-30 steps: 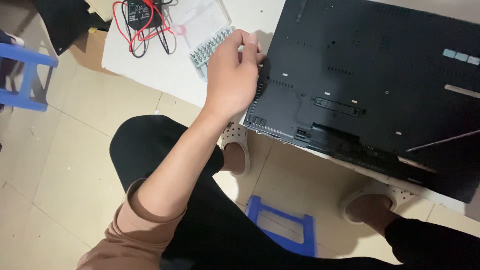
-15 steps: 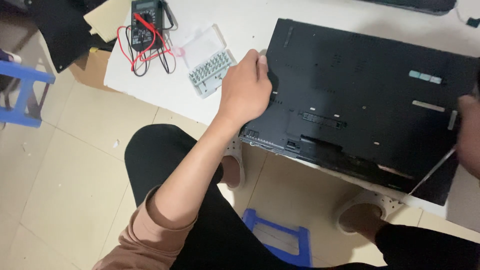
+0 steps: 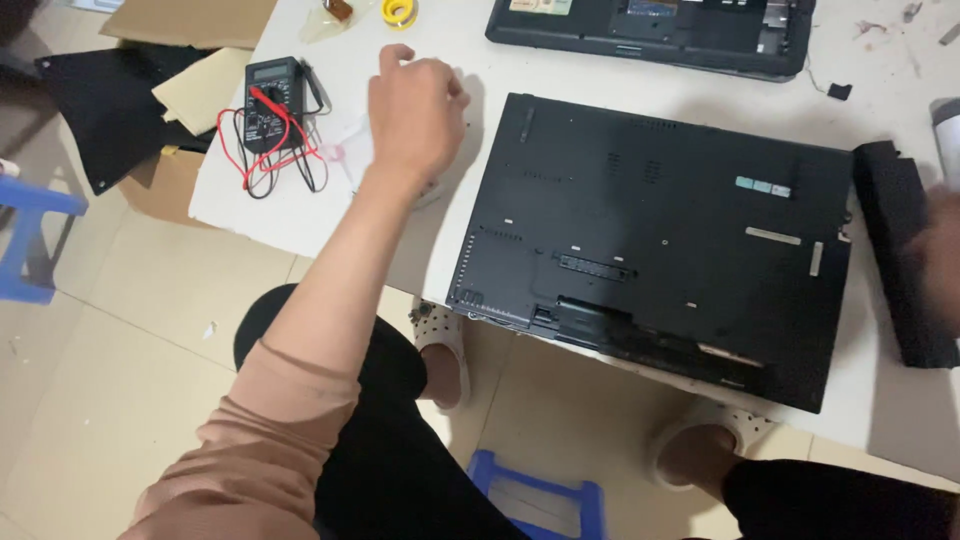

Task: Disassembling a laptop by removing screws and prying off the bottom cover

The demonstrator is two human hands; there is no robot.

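Observation:
A black laptop [image 3: 650, 240] lies bottom-up on the white table [image 3: 300, 215], its near edge hanging over the table's front. My left hand [image 3: 415, 115] is left of the laptop, over a clear plastic parts box [image 3: 352, 150] that it mostly hides. Its fingers are apart and bent downward, and nothing shows in them. My right hand [image 3: 940, 260] is a blur at the right edge, beside a long black battery bar [image 3: 900, 260]. I cannot tell whether it holds anything.
A black multimeter [image 3: 272, 100] with red and black leads lies left of the box. A second open laptop [image 3: 650, 25] and a yellow tape roll [image 3: 398, 12] sit at the back. A cardboard box [image 3: 165, 175] and blue stools [image 3: 30, 240] stand on the floor.
My left hand left the laptop's left corner and moved left over the plastic box. My right hand, earlier holding a thin tool at the laptop's right, is now blurred by the battery bar.

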